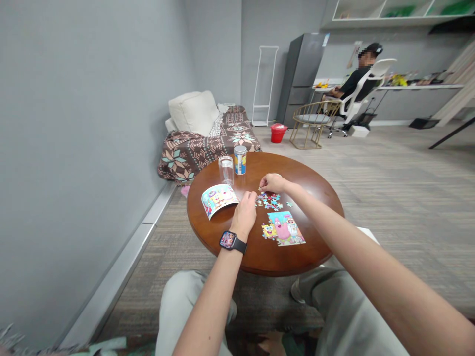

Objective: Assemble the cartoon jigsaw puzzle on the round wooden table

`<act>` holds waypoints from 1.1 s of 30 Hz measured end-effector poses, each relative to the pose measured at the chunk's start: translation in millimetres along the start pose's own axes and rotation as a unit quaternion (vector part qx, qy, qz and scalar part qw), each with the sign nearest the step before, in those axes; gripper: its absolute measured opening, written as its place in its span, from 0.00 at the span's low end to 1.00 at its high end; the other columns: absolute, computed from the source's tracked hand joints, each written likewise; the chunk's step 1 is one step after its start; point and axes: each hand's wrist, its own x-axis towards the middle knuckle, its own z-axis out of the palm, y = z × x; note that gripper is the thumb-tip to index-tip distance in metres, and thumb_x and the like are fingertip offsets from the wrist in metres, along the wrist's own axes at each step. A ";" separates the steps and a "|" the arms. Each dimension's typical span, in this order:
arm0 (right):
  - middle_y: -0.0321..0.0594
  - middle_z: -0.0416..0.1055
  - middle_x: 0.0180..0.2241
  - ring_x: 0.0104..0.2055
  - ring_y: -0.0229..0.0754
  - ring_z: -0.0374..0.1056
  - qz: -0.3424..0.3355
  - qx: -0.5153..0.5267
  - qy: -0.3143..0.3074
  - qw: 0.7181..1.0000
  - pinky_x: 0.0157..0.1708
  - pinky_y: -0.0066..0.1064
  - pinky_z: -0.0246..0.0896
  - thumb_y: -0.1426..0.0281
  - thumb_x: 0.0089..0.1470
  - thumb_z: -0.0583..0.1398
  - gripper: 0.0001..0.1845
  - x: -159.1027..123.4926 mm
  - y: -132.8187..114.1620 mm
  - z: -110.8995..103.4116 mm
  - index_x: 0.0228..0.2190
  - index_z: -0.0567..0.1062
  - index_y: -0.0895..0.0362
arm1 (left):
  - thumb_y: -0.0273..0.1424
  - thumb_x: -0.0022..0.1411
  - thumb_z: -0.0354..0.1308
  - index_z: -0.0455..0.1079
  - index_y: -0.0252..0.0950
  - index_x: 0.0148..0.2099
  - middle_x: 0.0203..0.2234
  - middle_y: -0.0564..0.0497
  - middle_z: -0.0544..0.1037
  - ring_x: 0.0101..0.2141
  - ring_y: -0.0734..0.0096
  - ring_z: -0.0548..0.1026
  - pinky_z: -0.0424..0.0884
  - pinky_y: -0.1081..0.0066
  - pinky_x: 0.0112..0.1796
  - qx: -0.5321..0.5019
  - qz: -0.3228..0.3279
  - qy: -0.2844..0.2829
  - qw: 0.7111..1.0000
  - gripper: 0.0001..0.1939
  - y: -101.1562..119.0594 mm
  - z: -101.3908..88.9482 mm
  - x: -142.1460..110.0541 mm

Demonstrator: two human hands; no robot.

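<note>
My right hand [273, 183] reaches over the far side of a loose pile of jigsaw puzzle pieces [270, 200]. Its fingertips pinch a small puzzle piece [260, 189]. At the pile's left edge is my left hand [246, 211], fingers curled together; whatever they may hold is too small to make out. Nearer to me lies a partly joined jigsaw puzzle [285, 230] with pink and yellow cartoon figures and an uneven left edge. One single piece [290, 203] rests apart, right of the pile. Left of my left hand, a curved picture sheet [218, 198] shows similar figures.
On the round wooden table [208, 230], a clear glass [226, 171] stands beside a printed can [240, 161] with a silver lid. Beyond are a covered sofa [208, 151], a red bucket [277, 133], a gold-framed chair [309, 123] and a seated person [356, 81].
</note>
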 end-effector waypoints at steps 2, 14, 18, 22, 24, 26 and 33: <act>0.37 0.81 0.33 0.36 0.38 0.75 -0.013 0.026 0.007 1.000 0.34 0.22 0.64 0.71 0.48 0.68 0.05 -3.4 0.4 0.1 0.31 0.81 0.56 | 0.16 0.67 0.42 0.65 0.35 0.46 0.46 0.43 0.72 0.45 0.65 0.73 0.69 0.67 0.47 0.001 0.000 0.007 1.000 0.15 0.1 0.5 0.5; 0.38 0.80 0.28 0.29 0.35 0.72 -0.096 0.348 0.001 0.933 0.31 0.24 0.67 0.75 0.47 0.64 0.07 -34.8 7.7 12.0 0.31 0.82 0.60 | 0.24 0.71 0.46 0.68 0.36 0.42 0.38 0.47 0.73 0.42 0.66 0.74 0.69 0.67 0.46 -0.042 0.022 0.103 0.994 0.09 -5.6 6.1 6.3; 0.39 0.80 0.29 0.30 0.36 0.72 -0.106 0.362 -0.015 0.926 0.32 0.24 0.67 0.75 0.47 0.63 0.08 -48.3 5.6 4.9 0.31 0.82 0.60 | 0.25 0.71 0.49 0.69 0.35 0.43 0.38 0.47 0.75 0.41 0.66 0.74 0.70 0.67 0.44 -0.067 0.032 0.114 0.991 0.07 -8.3 6.1 7.1; 0.38 0.80 0.28 0.29 0.35 0.72 -0.112 0.370 -0.016 0.922 0.32 0.24 0.66 0.76 0.45 0.63 0.08 -54.8 4.8 -1.5 0.30 0.82 0.60 | 0.24 0.69 0.51 0.70 0.35 0.42 0.37 0.47 0.76 0.40 0.67 0.75 0.70 0.67 0.44 -0.093 0.052 0.120 0.987 0.07 -9.6 5.3 8.2; 0.38 0.79 0.27 0.29 0.35 0.72 -0.110 0.376 -0.011 0.920 0.32 0.24 0.66 0.76 0.45 0.63 0.08 -55.8 5.4 -2.7 0.30 0.82 0.60 | 0.23 0.69 0.52 0.71 0.35 0.44 0.38 0.47 0.76 0.40 0.67 0.75 0.71 0.67 0.44 -0.105 0.067 0.126 0.984 0.07 -9.6 4.9 8.2; 0.37 0.79 0.27 0.29 0.35 0.71 -0.105 0.383 -0.005 0.918 0.32 0.23 0.67 0.76 0.45 0.63 0.08 -56.5 6.4 -3.0 0.30 0.82 0.60 | 0.23 0.69 0.52 0.71 0.35 0.46 0.40 0.47 0.76 0.41 0.67 0.75 0.71 0.67 0.45 -0.114 0.084 0.128 0.982 0.08 -9.2 4.6 7.8; 0.37 0.79 0.27 0.28 0.34 0.71 -0.091 0.404 -0.004 0.910 0.32 0.23 0.67 0.77 0.46 0.63 0.08 -59.7 6.8 -3.2 0.31 0.82 0.60 | 0.24 0.68 0.55 0.71 0.35 0.47 0.39 0.48 0.77 0.42 0.67 0.76 0.72 0.67 0.46 -0.118 0.104 0.120 0.980 0.08 -9.4 5.3 7.1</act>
